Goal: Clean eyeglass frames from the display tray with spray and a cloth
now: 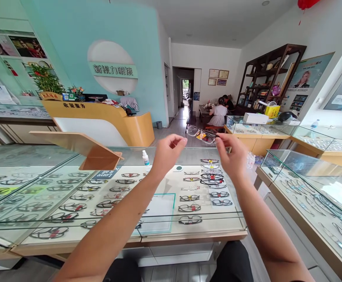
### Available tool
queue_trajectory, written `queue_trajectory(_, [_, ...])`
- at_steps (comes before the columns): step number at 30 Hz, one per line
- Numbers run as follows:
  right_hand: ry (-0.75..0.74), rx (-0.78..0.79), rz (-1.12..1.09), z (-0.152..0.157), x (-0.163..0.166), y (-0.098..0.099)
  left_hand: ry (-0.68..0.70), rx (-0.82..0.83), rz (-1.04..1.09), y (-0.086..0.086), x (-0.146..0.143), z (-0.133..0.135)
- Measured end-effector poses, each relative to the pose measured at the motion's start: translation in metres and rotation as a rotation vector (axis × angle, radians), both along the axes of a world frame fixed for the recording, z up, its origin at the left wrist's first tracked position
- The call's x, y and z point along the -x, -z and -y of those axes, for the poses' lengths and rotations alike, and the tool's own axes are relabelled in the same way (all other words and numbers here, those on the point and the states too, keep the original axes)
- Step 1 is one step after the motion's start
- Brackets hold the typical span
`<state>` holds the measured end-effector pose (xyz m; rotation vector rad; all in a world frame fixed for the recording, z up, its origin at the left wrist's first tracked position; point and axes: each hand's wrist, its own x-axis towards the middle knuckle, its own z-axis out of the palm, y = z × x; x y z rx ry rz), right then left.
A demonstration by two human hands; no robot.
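A pair of clear-framed eyeglasses [193, 131] with a yellow and red sticker is held up over the far edge of the glass display case [159, 235]. My right hand [231, 154] pinches its right end between thumb and fingers. At the left end, my left hand [167, 152] is closed in a pinch, fingertips right against the rim; the exact contact is hard to make out. Below my hands, rows of eyeglasses [189, 208] lie inside the case. Several more frames are bunched together in a dark pile [212, 179] under my right hand.
On the glass top stand a small white bottle [145, 158] and a tilted wooden stand [91, 150]. Another glass case [312, 188] is at my right. A curved counter [100, 121] stands behind at left. People [218, 113] sit at a table farther back.
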<state>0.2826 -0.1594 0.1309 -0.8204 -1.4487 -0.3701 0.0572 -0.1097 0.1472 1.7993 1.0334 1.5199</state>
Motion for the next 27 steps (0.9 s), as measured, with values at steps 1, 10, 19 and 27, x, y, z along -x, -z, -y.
queue_trajectory(1, [0.053,-0.031,0.084,-0.004,0.003,0.011,0.058,0.083,-0.019,0.006,-0.004,-0.001])
queue_trajectory(10, [0.2,-0.155,0.51,-0.029,0.014,0.098,0.16,0.452,0.035,0.048,-0.019,-0.027])
queue_trajectory(19, [0.263,-0.066,0.512,-0.064,-0.027,0.127,0.11,0.42,-0.125,0.084,-0.029,-0.057])
queue_trajectory(27, [0.461,0.265,0.014,-0.109,-0.099,0.157,0.535,0.207,-0.939,0.092,-0.056,-0.039])
